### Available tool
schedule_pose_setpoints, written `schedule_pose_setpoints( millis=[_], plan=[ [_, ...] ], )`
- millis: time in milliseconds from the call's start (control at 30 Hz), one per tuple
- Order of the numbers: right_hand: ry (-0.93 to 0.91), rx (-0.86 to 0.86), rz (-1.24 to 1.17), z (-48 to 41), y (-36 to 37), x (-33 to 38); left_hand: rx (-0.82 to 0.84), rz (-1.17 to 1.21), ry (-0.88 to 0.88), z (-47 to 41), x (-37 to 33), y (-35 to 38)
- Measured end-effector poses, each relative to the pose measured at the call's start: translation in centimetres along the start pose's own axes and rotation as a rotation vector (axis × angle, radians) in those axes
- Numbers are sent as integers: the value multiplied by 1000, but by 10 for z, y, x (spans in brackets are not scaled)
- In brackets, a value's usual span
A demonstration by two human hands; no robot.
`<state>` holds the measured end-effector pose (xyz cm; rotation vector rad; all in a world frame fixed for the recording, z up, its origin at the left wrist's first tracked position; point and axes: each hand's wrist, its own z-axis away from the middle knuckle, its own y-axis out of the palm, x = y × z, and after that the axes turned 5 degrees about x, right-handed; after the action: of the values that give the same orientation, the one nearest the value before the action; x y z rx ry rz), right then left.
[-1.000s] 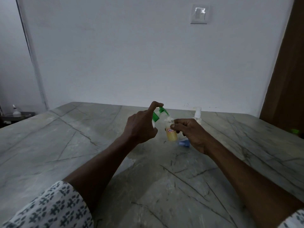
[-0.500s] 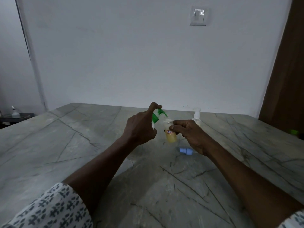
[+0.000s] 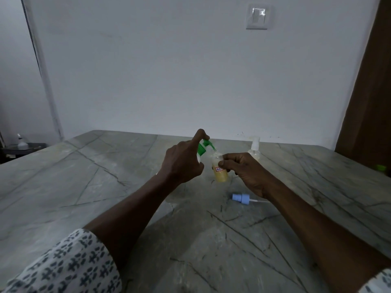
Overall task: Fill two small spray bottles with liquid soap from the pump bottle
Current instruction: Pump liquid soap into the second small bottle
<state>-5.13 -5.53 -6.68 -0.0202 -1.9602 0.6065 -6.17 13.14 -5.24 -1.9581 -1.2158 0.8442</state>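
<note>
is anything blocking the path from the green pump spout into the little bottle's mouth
Nothing visible does. The green pump spout points straight down at the open small bottle, held by the right hand. Its blue spray cap lies off on the table; the left hand presses the pump.

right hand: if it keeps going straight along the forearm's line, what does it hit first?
Probably the small bottle the right hand already grips, then the pump bottle's green nozzle and the left hand just beyond. Depth between them is unclear from this one view.
</note>
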Motion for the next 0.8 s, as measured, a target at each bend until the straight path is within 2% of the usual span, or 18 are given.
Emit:
schedule_pose_setpoints(
  millis=[800],
  plan=[
    [-6, -20, -18, 0, 1, -5, -17, -40, -4, 0, 1, 4]
  ],
)
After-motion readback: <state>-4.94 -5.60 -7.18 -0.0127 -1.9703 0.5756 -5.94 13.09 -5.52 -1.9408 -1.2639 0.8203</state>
